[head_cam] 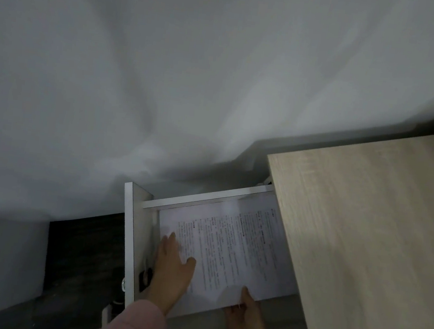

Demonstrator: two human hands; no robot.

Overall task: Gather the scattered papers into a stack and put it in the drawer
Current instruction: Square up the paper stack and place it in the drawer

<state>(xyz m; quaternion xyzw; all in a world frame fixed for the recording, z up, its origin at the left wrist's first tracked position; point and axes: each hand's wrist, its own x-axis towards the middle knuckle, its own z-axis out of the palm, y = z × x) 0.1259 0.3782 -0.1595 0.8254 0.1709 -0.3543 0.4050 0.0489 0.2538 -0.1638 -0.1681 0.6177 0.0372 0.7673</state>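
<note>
- Flat left hand (170, 265) rests on the paper stack (235, 248); right hand (244, 320) pinches its near edge.
- We should lower it level inside the drawer (132, 236), then release.

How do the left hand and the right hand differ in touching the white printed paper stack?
The left hand lies flat on top of the white printed paper stack, fingers straight; the right hand pinches its near edge, thumb on top. The left wrist shows a pink sleeve; the right wrist looks bare. Both touch the stack in the open white drawer.
</note>
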